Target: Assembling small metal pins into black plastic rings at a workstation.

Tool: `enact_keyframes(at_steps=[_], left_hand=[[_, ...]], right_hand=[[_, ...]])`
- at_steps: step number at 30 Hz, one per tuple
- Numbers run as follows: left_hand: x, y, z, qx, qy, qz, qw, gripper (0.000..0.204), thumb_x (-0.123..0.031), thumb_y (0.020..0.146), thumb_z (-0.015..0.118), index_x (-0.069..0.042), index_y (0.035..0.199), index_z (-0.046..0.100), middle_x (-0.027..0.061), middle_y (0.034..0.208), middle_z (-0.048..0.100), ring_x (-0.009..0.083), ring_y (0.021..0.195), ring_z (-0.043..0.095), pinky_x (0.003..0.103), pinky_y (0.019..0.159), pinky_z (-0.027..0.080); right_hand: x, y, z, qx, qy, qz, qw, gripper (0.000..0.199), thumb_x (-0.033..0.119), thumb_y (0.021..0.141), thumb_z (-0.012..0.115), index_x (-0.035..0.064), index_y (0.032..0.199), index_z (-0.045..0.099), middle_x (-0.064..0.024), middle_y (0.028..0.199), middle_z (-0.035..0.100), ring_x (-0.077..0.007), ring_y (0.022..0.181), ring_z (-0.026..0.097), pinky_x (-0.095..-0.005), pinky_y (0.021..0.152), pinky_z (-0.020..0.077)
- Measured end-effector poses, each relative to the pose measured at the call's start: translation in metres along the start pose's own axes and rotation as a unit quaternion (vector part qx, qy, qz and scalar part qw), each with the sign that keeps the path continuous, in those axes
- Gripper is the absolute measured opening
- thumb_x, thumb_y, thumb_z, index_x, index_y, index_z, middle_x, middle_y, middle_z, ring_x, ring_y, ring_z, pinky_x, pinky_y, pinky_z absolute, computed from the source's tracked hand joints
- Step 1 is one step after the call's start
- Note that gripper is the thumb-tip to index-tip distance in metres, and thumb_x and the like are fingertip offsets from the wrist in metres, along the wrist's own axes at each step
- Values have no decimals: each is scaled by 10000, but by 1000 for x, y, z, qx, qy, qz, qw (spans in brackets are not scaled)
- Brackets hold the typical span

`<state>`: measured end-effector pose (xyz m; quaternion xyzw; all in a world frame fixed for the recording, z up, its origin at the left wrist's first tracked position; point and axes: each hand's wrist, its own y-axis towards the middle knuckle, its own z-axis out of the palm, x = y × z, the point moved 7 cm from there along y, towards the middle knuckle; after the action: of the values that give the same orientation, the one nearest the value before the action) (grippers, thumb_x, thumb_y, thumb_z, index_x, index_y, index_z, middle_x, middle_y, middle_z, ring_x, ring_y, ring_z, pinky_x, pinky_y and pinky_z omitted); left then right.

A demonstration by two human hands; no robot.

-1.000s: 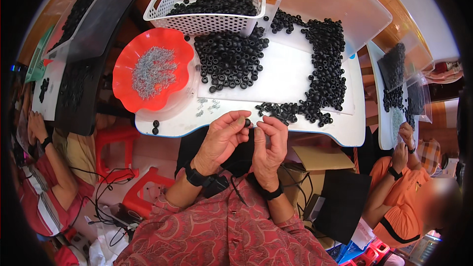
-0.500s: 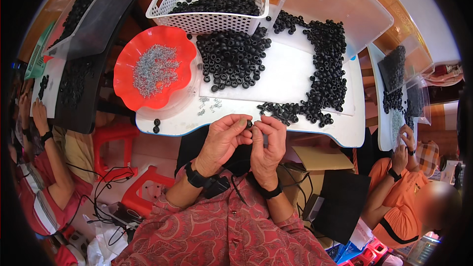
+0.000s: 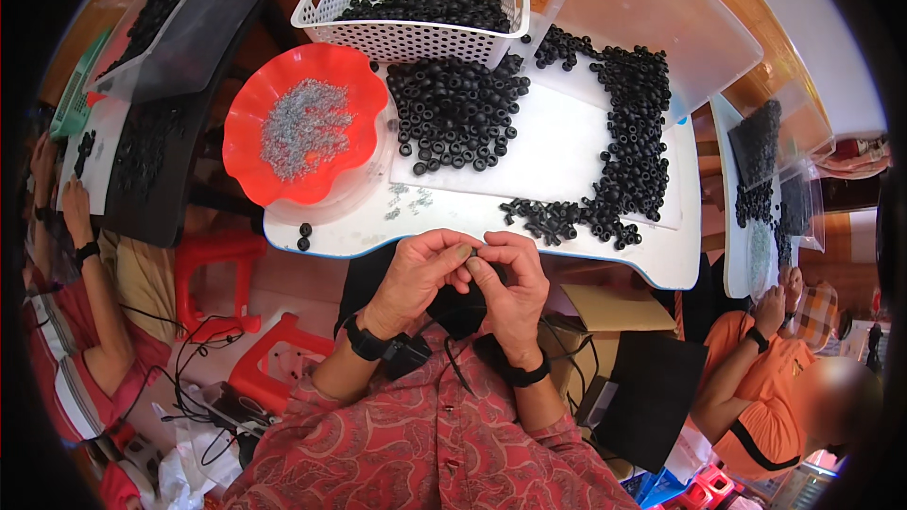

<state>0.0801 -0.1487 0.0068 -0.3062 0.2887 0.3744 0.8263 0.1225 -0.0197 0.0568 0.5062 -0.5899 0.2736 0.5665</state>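
Note:
My left hand (image 3: 418, 276) and my right hand (image 3: 511, 291) meet just off the front edge of the white table. Both are closed in a pinch, fingertips together around a small round black part (image 3: 473, 252), which the fingers mostly cover. Beyond them, a heap of black ring-like parts (image 3: 453, 113) lies partly on a white board (image 3: 557, 146). Another band of black parts (image 3: 635, 132) runs down the board's right side. To the left, a red wavy-rimmed bowl (image 3: 248, 99) holds many tiny clear-grey pieces (image 3: 304, 127).
A white perforated basket (image 3: 411, 41) of black parts stands at the back, beside a translucent plastic bin (image 3: 652, 24). Two loose black parts (image 3: 304, 237) lie near the table's left edge. Red stools (image 3: 274, 359) and a cardboard box (image 3: 614, 307) are below. Co-workers sit at both sides.
My fingers have closed further over the black part, so less of it shows, and my right thumb has shifted toward the left fingertips. The view has shifted slightly.

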Motion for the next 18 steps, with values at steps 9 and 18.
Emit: enact_keyframes(at_steps=[9, 18], left_hand=[[5, -2, -9, 40, -93, -22, 995, 242, -163, 988, 576, 22, 1132, 636, 41, 909, 654, 86, 722, 625, 230, 639, 559], [-1, -12, -20, 3, -75, -6, 997, 237, -150, 998, 553, 29, 1135, 627, 59, 892, 651, 93, 716, 611, 234, 623, 523]], right_hand=[[-7, 0, 14, 47, 128, 131, 982, 85, -4, 863, 686, -17, 944, 668, -113, 1132, 590, -136, 916, 615, -254, 793, 529], [9, 4, 28, 56, 26, 25, 998, 54, -9, 874, 668, -9, 926, 653, -108, 1024, 616, -139, 850, 626, -253, 725, 518]])
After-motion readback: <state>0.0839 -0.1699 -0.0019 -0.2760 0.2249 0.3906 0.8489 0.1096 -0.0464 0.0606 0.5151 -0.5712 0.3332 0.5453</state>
